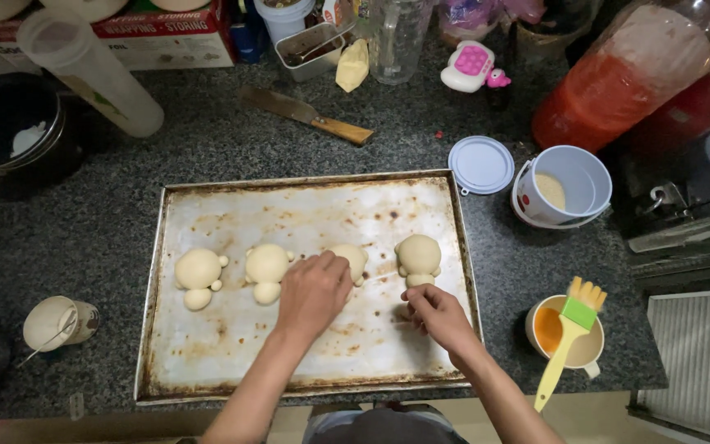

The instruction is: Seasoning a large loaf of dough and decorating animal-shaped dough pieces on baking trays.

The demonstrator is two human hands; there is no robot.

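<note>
A worn metal baking tray [207, 353] lies on the dark granite counter. Across its middle sits a row of pale dough figures with small round ears: one at the far left [197, 271], a second [267, 267], a third [353, 259] partly hidden, and a fourth [418, 256]. My left hand [314, 292] rests palm down over the third figure, covering most of it. My right hand [435, 315] has its fingers pinched together just below the fourth figure, touching its lower edge; whether a bit of dough is in them I cannot tell.
A cup of orange liquid [548, 329] with a green-and-yellow pastry brush [573, 329] stands right of the tray. Behind it are a white tub [564, 185], its lid [481, 164] and a red bottle [618, 82]. A scraper [306, 115] lies behind the tray, a small cup [59, 322] to its left.
</note>
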